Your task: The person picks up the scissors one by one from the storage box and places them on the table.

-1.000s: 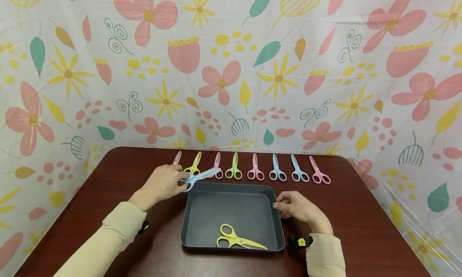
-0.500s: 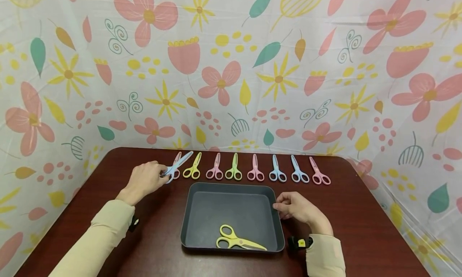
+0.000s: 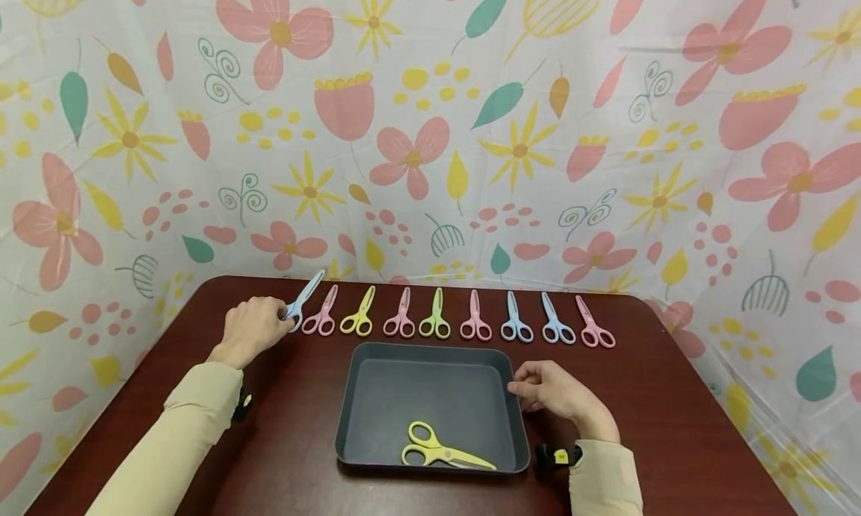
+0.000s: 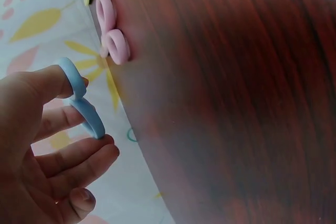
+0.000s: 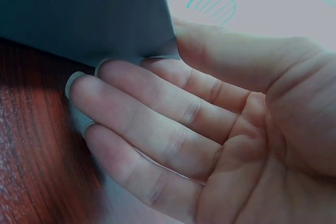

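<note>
My left hand (image 3: 252,327) holds a pair of light blue scissors (image 3: 306,293) by the handles at the left end of a scissors row. In the left wrist view, the thumb and a finger pass through the blue handle loops (image 4: 73,78); the blades are hidden there. My right hand (image 3: 557,390) grips the right wall of a dark grey tray (image 3: 424,385), thumb on the rim and fingers outside, as the right wrist view shows too. Yellow scissors (image 3: 432,449) lie near the tray's front wall, their blades pointing right.
Along the table's back edge lie pink scissors (image 3: 326,311), yellow scissors (image 3: 364,306), green scissors (image 3: 437,306), blue scissors (image 3: 513,308) and several more, tips toward the wall. A flowered cloth (image 3: 430,142) hangs behind the dark wooden table (image 3: 289,441).
My left hand has carried the blue scissors left, from above the tray's back left corner, past the leftmost pink scissors to the row's end. The right hand stays on the tray.
</note>
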A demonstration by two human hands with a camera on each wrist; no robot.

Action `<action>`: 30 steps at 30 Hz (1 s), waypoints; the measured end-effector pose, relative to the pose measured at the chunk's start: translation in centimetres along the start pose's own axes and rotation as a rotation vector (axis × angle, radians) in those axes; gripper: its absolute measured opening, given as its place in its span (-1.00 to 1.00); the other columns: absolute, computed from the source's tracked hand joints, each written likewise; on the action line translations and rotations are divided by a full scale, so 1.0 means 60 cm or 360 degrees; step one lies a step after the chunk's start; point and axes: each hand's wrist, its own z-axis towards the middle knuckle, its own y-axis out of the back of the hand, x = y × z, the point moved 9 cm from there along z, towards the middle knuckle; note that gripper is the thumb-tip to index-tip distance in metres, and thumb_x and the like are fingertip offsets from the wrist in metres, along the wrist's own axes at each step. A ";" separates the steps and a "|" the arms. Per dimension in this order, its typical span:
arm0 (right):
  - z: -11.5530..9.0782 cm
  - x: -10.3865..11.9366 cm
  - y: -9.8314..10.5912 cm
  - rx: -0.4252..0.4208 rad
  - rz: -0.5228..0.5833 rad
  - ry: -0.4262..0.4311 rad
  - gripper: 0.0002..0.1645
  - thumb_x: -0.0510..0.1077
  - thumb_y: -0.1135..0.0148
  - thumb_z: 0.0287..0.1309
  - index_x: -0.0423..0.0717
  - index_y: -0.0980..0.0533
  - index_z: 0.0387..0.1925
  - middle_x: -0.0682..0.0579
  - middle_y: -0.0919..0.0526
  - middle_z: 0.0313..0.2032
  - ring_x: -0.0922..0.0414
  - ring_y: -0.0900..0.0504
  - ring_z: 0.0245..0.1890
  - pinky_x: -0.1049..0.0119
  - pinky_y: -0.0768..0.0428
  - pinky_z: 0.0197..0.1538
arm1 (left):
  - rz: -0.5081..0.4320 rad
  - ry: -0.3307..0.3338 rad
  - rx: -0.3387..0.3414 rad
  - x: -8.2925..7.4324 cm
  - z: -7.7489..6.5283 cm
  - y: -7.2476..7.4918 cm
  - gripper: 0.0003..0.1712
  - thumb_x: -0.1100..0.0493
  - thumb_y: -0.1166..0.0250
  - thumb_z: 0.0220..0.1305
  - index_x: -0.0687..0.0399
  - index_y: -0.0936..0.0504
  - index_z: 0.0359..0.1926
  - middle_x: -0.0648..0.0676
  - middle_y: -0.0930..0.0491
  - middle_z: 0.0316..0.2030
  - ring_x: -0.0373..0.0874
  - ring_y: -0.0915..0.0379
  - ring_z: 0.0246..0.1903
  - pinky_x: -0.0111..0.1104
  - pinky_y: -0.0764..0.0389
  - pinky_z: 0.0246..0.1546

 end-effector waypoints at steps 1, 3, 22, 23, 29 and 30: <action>0.000 -0.001 -0.001 0.0001 -0.0001 0.0001 -0.80 -0.19 -0.26 0.26 -0.30 -0.51 -0.31 -0.08 -0.62 -0.49 -0.08 -0.66 -0.44 0.01 -0.60 -0.31 | -0.0006 0.0015 0.0007 0.003 0.001 -0.001 -0.81 0.06 -0.37 0.12 -0.03 -0.59 -0.55 -0.01 -0.42 -0.67 0.00 -0.34 -0.63 -0.15 -0.29 -0.64; 0.001 -0.001 -0.001 0.0003 0.0000 0.0001 -0.80 -0.19 -0.27 0.26 -0.30 -0.51 -0.31 -0.08 -0.62 -0.49 -0.08 -0.66 -0.44 0.01 -0.60 -0.31 | -0.0014 0.0038 0.0017 0.009 0.004 -0.003 -0.82 0.05 -0.36 0.12 -0.02 -0.61 -0.53 0.00 -0.43 -0.66 0.01 -0.35 -0.62 -0.13 -0.30 -0.63; 0.001 -0.003 0.001 0.0003 0.0064 -0.0010 -0.81 -0.21 -0.25 0.27 -0.32 -0.50 -0.31 -0.05 -0.62 -0.50 -0.07 -0.66 -0.43 0.01 -0.60 -0.31 | 0.0066 0.0196 0.0070 0.046 0.026 -0.030 -0.67 0.07 -0.34 0.08 0.03 -0.47 -0.70 0.11 -0.44 -0.67 0.11 -0.42 -0.59 -0.02 -0.37 -0.56; 0.001 -0.003 0.001 0.0002 0.0067 -0.0009 -0.81 -0.21 -0.25 0.27 -0.32 -0.50 -0.31 -0.05 -0.61 -0.50 -0.07 -0.65 -0.44 0.01 -0.60 -0.32 | 0.0068 0.0210 0.0076 0.046 0.027 -0.032 -0.67 0.06 -0.34 0.09 0.04 -0.47 -0.69 0.12 -0.44 -0.66 0.12 -0.42 -0.58 -0.02 -0.38 -0.56; -0.001 -0.004 -0.003 0.0027 0.0081 -0.0005 -0.81 -0.22 -0.26 0.26 -0.34 -0.50 -0.32 -0.05 -0.61 -0.51 -0.04 -0.64 -0.46 0.04 -0.60 -0.33 | 0.0086 0.0297 0.0141 0.050 0.025 -0.043 -0.64 0.05 -0.31 0.11 0.09 -0.44 -0.69 0.15 -0.45 -0.63 0.15 -0.45 -0.55 0.00 -0.41 -0.53; -0.001 -0.004 -0.003 0.0028 0.0077 -0.0001 -0.81 -0.22 -0.26 0.26 -0.34 -0.51 -0.32 -0.06 -0.61 -0.51 -0.04 -0.64 -0.46 0.04 -0.60 -0.33 | 0.0091 0.0307 0.0149 0.051 0.025 -0.045 -0.63 0.05 -0.32 0.11 0.09 -0.44 -0.69 0.16 -0.45 -0.63 0.15 -0.46 -0.54 0.01 -0.42 -0.52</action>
